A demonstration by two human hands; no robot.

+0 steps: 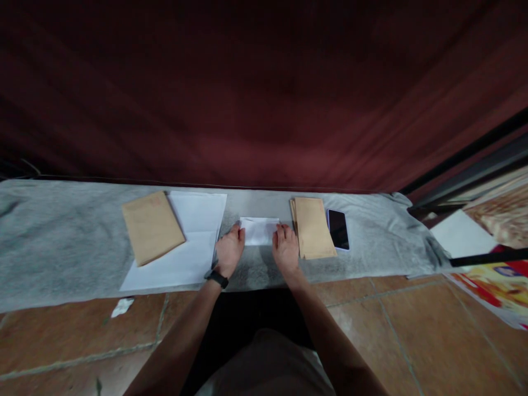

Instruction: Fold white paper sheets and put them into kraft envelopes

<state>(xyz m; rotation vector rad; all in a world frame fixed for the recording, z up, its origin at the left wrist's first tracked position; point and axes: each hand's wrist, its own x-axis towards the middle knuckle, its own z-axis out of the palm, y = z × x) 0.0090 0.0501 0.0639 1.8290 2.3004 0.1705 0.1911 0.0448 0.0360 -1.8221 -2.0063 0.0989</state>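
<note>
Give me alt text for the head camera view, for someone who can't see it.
A person's left hand and right hand touch opposite ends of a folded white paper on a grey cloth. On the left, a brown envelope lies on larger white sheets; on the right, overlapping brown envelopes lie beside a smartphone.

Paper [259, 232] left of probable envelopes [317, 228]

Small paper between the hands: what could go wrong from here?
The right hand, at one end of the small paper, is close beside the brown envelopes; a sideways slip might knock them out of line.
Those envelopes lie right by the phone, so a shove could nudge it too.
The left hand works beside the large sheets, and its watch is near their corner; it might drag them.
</note>
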